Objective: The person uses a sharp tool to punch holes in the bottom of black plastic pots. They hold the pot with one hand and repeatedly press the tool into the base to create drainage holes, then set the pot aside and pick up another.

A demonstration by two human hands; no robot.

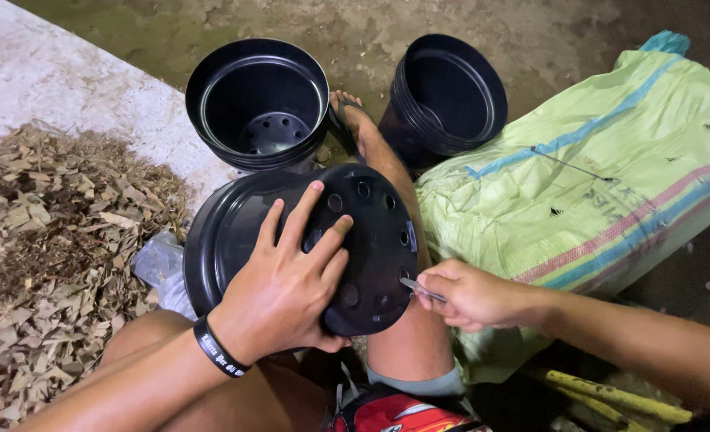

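A black plastic plant pot [291,240] lies on its side across the person's lap, its perforated base turned up toward the camera and its open mouth facing left. The left hand [287,280] lies spread over the base, fingers apart and pressing against the drainage holes, steadying the pot without closing around it. The right hand [467,296] is closed around a small metal blade [417,288], whose tip touches the lower right edge of the pot's base. A black wristband [221,350] circles the left wrist. Beyond the pot, two more black plant pots stand on the ground: the left one [259,104] is upright and empty, with the ring of holes showing in its bottom, and the right one [447,96] tilts toward the camera, with a dark interior in which nothing can be made out. A sandalled foot [355,120] rests between them. To the right lies a stuffed green woven sack [579,184] with pink and blue stripes. On the left, a heap of dry leaf chips [51,248] covers the ground, with a crumpled clear plastic bag [161,268] just beside the pot.
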